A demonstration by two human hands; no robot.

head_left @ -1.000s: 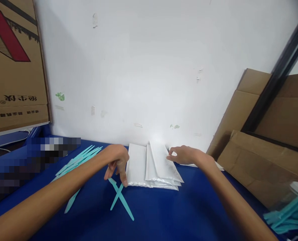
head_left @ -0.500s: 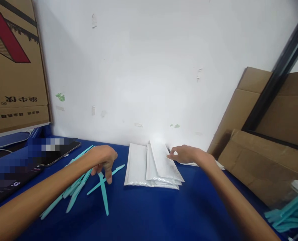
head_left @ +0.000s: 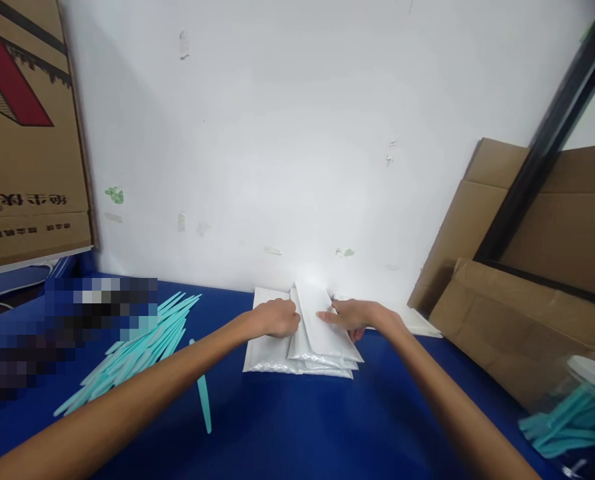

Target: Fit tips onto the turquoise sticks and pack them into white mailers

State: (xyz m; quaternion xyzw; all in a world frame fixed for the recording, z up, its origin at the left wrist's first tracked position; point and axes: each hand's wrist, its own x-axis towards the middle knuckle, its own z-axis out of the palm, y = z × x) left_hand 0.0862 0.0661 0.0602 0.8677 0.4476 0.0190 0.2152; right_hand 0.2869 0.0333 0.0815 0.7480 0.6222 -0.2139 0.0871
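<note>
White padded envelopes (head_left: 270, 350) lie in a low, overlapping stack against the wall. My left hand (head_left: 280, 318) is closed at the left edge of the top padded envelope (head_left: 320, 333); whatever its fingers hold is hidden. On the right side, the thumb of my right hand (head_left: 350, 317) presses the face of that top envelope, with the other fingers at or behind its edge. A pile of slim teal plastic sticks, shaped like eyebrow razors (head_left: 132, 360), lies left of the envelopes. One single teal razor (head_left: 204, 403) rests apart, below my left forearm.
A flat white item (head_left: 417, 321) lies behind my right hand. Cardboard (head_left: 517, 333) leans at the right, near a clear tub of teal sticks (head_left: 572, 420). A large printed carton (head_left: 32, 167) stands at the left, above a blurred-out area on the blue table (head_left: 297, 427).
My left hand has moved right, from the teal razors to the envelopes. One of two crossed razors is gone from its spot. My right hand has shifted slightly, its thumb now on the top envelope.
</note>
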